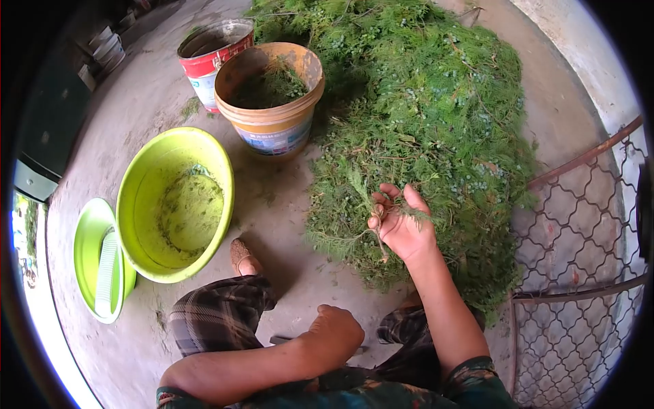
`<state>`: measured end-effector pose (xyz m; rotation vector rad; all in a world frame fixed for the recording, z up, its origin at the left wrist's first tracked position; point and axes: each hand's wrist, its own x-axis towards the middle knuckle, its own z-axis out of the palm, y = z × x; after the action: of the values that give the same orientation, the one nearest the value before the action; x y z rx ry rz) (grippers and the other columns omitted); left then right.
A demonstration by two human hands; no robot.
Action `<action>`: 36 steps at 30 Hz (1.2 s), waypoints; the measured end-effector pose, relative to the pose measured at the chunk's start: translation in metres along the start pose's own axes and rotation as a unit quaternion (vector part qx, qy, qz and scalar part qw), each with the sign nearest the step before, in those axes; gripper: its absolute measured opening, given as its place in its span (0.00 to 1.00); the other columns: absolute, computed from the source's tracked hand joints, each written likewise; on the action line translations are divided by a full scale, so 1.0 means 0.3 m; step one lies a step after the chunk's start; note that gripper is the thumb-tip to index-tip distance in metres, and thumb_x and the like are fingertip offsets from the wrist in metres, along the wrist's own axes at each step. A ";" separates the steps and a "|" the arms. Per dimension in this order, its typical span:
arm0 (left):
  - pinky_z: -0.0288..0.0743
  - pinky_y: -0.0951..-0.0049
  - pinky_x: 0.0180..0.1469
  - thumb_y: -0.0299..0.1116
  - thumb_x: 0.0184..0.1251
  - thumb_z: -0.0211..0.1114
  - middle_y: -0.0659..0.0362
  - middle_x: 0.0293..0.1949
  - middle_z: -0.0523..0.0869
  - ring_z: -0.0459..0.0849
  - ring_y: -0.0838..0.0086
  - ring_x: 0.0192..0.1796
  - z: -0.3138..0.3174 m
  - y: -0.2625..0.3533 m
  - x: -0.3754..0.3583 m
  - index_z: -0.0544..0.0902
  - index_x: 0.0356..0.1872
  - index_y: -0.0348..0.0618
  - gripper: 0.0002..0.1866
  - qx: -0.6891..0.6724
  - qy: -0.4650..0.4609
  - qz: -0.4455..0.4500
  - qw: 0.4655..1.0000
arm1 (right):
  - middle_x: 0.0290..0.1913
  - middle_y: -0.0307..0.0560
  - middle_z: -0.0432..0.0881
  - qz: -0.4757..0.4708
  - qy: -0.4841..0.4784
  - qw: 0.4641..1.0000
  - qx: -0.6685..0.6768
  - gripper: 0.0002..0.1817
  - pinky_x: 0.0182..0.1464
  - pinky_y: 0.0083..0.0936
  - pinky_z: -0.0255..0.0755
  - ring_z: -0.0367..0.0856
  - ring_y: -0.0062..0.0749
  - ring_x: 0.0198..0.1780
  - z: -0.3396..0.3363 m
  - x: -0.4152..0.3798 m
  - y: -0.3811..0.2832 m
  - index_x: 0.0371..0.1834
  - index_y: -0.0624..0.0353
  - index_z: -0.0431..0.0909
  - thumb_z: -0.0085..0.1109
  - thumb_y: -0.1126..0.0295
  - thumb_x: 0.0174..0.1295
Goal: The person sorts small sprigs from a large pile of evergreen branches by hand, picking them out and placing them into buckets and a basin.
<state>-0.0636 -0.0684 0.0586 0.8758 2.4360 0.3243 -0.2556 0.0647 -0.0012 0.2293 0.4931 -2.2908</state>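
Observation:
My right hand [398,221] holds a small leafy green sprig [361,187] with a thin stem, lifted over the near edge of a big heap of feathery green branches [422,102] on the concrete floor. My left hand [334,330] is closed in a fist low between my knees; what it grips is hidden, though a dark thin object [283,339] pokes out beside it. A green basin [174,204] with a thin layer of plant bits lies to my left.
An orange bucket [272,102] part-filled with greens and a red-and-white bucket [211,51] stand behind the basin. A second green basin with a white strainer [99,262] sits at far left. A wire-mesh frame [579,273] stands at right. My foot [242,255] rests by the basin.

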 end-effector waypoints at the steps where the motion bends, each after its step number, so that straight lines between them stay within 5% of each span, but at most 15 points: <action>1: 0.75 0.66 0.31 0.29 0.47 0.64 0.53 0.28 0.84 0.84 0.64 0.31 0.005 0.003 -0.002 0.83 0.27 0.41 0.05 0.006 0.010 0.002 1.000 | 0.42 0.56 0.84 0.003 -0.001 1.000 0.008 0.23 0.42 0.44 0.74 0.82 0.41 0.38 -0.004 0.003 0.002 0.47 0.61 0.74 0.40 0.51 0.72; 15: 0.77 0.66 0.31 0.29 0.50 0.64 0.53 0.31 0.86 0.87 0.62 0.35 -0.078 0.002 -0.023 0.86 0.28 0.44 0.05 -0.035 -0.055 -0.008 0.998 | 0.43 0.57 0.83 0.010 0.005 0.998 0.055 0.27 0.40 0.40 0.73 0.81 0.44 0.38 -0.062 0.004 0.000 0.48 0.66 0.75 0.31 0.53 0.74; 18: 0.81 0.65 0.31 0.30 0.54 0.60 0.55 0.30 0.87 0.88 0.63 0.33 -0.120 -0.096 -0.011 0.86 0.29 0.44 0.07 -0.067 0.028 -0.237 0.969 | 0.42 0.55 0.84 0.001 0.006 0.997 0.077 0.29 0.36 0.35 0.70 0.81 0.42 0.36 -0.012 -0.013 -0.018 0.50 0.67 0.76 0.29 0.53 0.74; 20: 0.81 0.65 0.38 0.30 0.54 0.61 0.46 0.36 0.85 0.87 0.59 0.38 -0.068 -0.195 0.010 0.83 0.26 0.37 0.07 -0.177 0.168 -0.274 0.930 | 0.43 0.56 0.84 0.032 -0.019 0.994 0.107 0.28 0.34 0.36 0.70 0.81 0.42 0.36 0.012 -0.026 -0.047 0.48 0.66 0.77 0.30 0.53 0.74; 22: 0.81 0.66 0.40 0.26 0.55 0.64 0.45 0.42 0.83 0.86 0.62 0.42 -0.016 -0.311 0.034 0.80 0.44 0.33 0.15 -0.090 0.197 -0.094 0.972 | 0.39 0.50 0.84 0.021 0.009 0.994 0.109 0.26 0.29 0.33 0.69 0.78 0.39 0.31 0.084 -0.052 -0.062 0.47 0.66 0.78 0.34 0.55 0.73; 23: 0.81 0.66 0.40 0.26 0.55 0.64 0.45 0.42 0.83 0.86 0.62 0.42 -0.040 -0.306 0.034 0.80 0.44 0.33 0.15 -0.084 0.199 -0.095 0.972 | 0.36 0.48 0.82 0.029 -0.012 0.992 0.125 0.24 0.27 0.31 0.67 0.76 0.37 0.29 0.105 -0.067 -0.071 0.46 0.66 0.77 0.37 0.56 0.72; 24: 0.82 0.66 0.41 0.24 0.55 0.66 0.46 0.43 0.82 0.85 0.63 0.43 -0.065 -0.289 0.037 0.71 0.54 0.32 0.24 -0.465 0.267 -0.164 0.828 | 0.33 0.45 0.80 0.035 -0.029 0.989 0.141 0.23 0.24 0.29 0.66 0.73 0.35 0.27 0.124 -0.086 -0.083 0.46 0.67 0.77 0.39 0.57 0.72; 25: 0.82 0.66 0.42 0.21 0.55 0.67 0.48 0.45 0.81 0.84 0.65 0.44 -0.085 -0.270 0.041 0.63 0.63 0.31 0.34 -0.767 0.285 -0.204 0.537 | 0.29 0.42 0.76 0.006 0.044 0.989 0.139 0.21 0.19 0.26 0.63 0.69 0.33 0.24 0.145 -0.104 -0.097 0.45 0.66 0.77 0.43 0.58 0.70; 29: 0.83 0.69 0.43 0.20 0.57 0.67 0.51 0.43 0.81 0.84 0.68 0.44 -0.145 -0.262 0.035 0.47 0.69 0.31 0.44 -0.825 0.258 -0.160 0.477 | 0.30 0.43 0.76 0.009 0.007 0.990 0.144 0.21 0.19 0.26 0.63 0.70 0.33 0.25 0.139 -0.149 -0.147 0.46 0.65 0.77 0.43 0.57 0.70; 31: 0.84 0.74 0.40 0.20 0.59 0.67 0.53 0.40 0.82 0.85 0.70 0.41 -0.159 -0.259 0.043 0.61 0.64 0.31 0.33 -0.853 0.262 -0.117 0.436 | 0.31 0.43 0.75 0.003 0.009 0.992 0.127 0.21 0.19 0.26 0.63 0.70 0.32 0.25 0.139 -0.166 -0.158 0.46 0.64 0.76 0.44 0.56 0.70; 36: 0.83 0.77 0.34 0.20 0.63 0.63 0.56 0.34 0.83 0.85 0.72 0.34 -0.169 -0.253 0.066 0.75 0.51 0.36 0.16 -0.812 0.327 -0.125 0.467 | 0.30 0.43 0.75 -0.081 0.025 0.996 0.015 0.21 0.18 0.25 0.62 0.71 0.28 0.24 0.147 -0.191 -0.184 0.46 0.62 0.75 0.44 0.53 0.71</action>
<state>-0.1440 -0.1157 0.0637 -0.6309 1.3257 2.5333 -0.2567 0.1185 0.0720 0.2701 0.5208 -2.4570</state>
